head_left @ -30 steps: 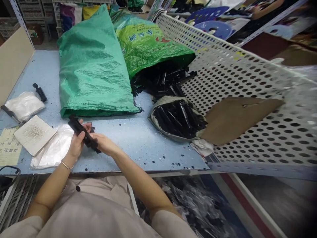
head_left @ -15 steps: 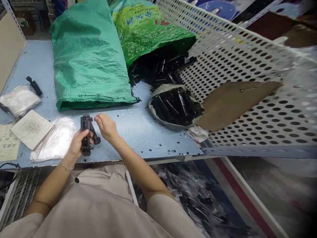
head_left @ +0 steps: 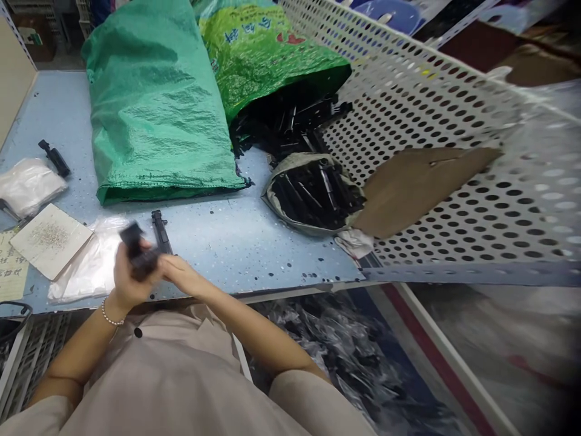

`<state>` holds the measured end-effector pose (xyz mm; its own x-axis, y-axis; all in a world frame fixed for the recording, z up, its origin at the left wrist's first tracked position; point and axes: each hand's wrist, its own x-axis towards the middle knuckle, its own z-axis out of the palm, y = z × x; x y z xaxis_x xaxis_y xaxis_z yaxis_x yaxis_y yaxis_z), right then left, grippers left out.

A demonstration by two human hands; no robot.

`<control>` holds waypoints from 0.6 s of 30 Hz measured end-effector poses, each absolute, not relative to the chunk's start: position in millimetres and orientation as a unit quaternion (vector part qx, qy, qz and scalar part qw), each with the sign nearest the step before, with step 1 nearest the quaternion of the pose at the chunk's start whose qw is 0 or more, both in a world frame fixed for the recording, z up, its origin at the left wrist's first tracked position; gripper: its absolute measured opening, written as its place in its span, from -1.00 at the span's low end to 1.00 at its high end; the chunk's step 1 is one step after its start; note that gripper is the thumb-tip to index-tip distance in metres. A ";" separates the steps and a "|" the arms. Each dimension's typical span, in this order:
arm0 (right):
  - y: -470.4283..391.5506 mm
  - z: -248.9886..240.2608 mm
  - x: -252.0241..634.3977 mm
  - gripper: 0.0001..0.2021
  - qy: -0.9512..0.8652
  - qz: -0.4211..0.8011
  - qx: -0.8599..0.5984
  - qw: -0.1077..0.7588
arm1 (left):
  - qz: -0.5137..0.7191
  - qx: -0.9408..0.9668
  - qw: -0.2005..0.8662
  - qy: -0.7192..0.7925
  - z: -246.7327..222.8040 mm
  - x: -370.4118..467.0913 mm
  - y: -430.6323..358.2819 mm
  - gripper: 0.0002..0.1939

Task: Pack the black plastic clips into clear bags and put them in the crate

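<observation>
A black plastic part [head_left: 141, 257], blurred by motion, is held above the table's front edge. My left hand [head_left: 128, 277] is wrapped round it from the left. Against its lower right side my right hand [head_left: 179, 274] has its fingers pressed together; whether they grip the part is blurred. Just behind my right hand, a slim black piece [head_left: 160, 231] lies on the blue speckled table [head_left: 236, 242]. Left of my left hand are clear plastic bags [head_left: 88, 266], partly under a whitish square tile [head_left: 51, 241].
A large green sack [head_left: 158, 109] and an open printed sack [head_left: 272, 60] spilling black parts stand behind. A grey bag of black parts [head_left: 313, 194] sits by the perforated white panel [head_left: 476, 200]. Another black piece [head_left: 54, 158] lies far left, beside more plastic bags [head_left: 31, 184].
The black part has turned and moved left and nearer me in my left hand. My right hand has come down against it. The slim black piece now shows on the table.
</observation>
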<state>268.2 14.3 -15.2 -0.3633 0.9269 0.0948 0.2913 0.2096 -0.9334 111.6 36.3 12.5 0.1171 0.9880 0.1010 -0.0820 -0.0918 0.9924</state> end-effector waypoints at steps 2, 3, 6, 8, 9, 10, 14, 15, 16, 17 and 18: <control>24.5 -8.7 269.3 -0.50 -0.754 0.345 -0.437 0.348 | 0.535 0.441 0.582 0.426 17.8 110.5 48.6 -0.54; 29.8 -7.2 269.6 -0.51 -0.789 0.271 -0.432 0.343 | 0.531 0.390 0.622 0.424 19.2 110.7 55.4 -0.56; 41.8 -9.3 270.3 -0.56 -0.872 0.093 -0.377 0.299 | 0.469 0.285 0.722 0.421 17.2 113.4 67.4 -0.52; 42.1 -13.2 271.1 -0.59 -0.895 0.057 -0.337 0.288 | 0.442 0.274 0.737 0.432 13.8 116.5 64.0 -0.51; 39.5 -14.8 271.4 -0.58 -0.896 0.064 -0.329 0.291 | 0.444 0.285 0.727 0.440 12.6 118.0 59.7 -0.53; 35.8 -15.9 271.6 -0.57 -0.891 0.087 -0.332 0.298 | 0.459 0.305 0.704 0.447 12.0 119.1 54.9 -0.55; 33.6 -16.9 272.2 -0.56 -0.836 0.263 -0.400 0.269 | 0.567 0.418 0.534 0.468 9.7 115.2 48.4 -0.49; 42.3 -17.3 273.7 -0.58 -0.826 0.287 -0.416 0.250 | 0.576 0.427 0.513 0.472 6.4 112.7 51.7 -0.46; 55.8 -18.2 276.3 -0.60 -0.819 0.288 -0.438 0.233 | 0.573 0.423 0.513 0.478 1.1 110.4 56.4 -0.45; 73.7 -19.3 280.3 -0.64 -0.810 0.267 -0.472 0.223 | 0.561 0.409 0.532 0.485 -6.1 109.1 61.5 -0.47; 94.9 -20.7 285.4 -0.68 -0.793 0.228 -0.522 0.217 | 0.541 0.391 0.559 0.493 -15.1 109.0 66.3 -0.50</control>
<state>285.4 94.9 -20.7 -0.3607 0.9266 0.1059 0.7290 0.3509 -0.5878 109.0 66.3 -15.1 -0.0703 0.9892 -0.1285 -0.2190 0.1104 0.9695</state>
